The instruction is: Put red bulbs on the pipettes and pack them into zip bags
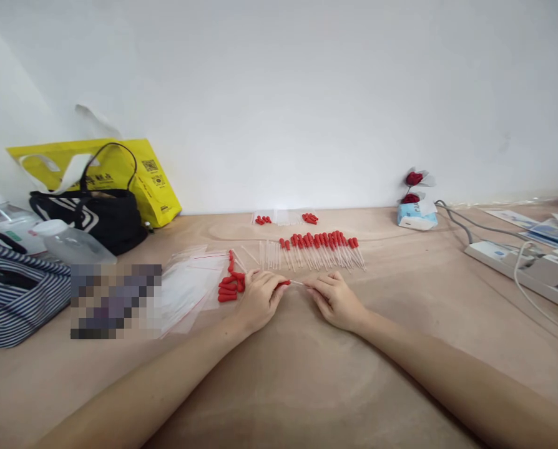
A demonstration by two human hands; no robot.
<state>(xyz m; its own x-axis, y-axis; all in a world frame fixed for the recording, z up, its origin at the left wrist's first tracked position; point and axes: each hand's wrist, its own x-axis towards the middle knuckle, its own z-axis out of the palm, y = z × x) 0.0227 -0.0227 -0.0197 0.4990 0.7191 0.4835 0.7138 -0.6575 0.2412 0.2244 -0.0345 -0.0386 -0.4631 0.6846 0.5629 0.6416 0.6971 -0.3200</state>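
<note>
In the head view, the left hand [260, 298] has its fingers closed around a small red rubbery bulb [284, 283], above a pale wood-toned tabletop [326, 386]. The right hand [337, 302] pinches a thin, clear tube [296, 283] between thumb and fingertips, the tube's far end meeting the bulb. Loose red bulbs [227, 290] lie just beside the left hand; beyond both hands stretches a row of red-capped clear droppers [326, 242], next to bare clear tubes [270, 254].

We're on the person's head, looking forward and down across a light-brown wooden table [298, 386]! The bare left hand [261, 299] and bare right hand [336, 300] are near, a plain white wall [283, 106] farther ahead.
</note>
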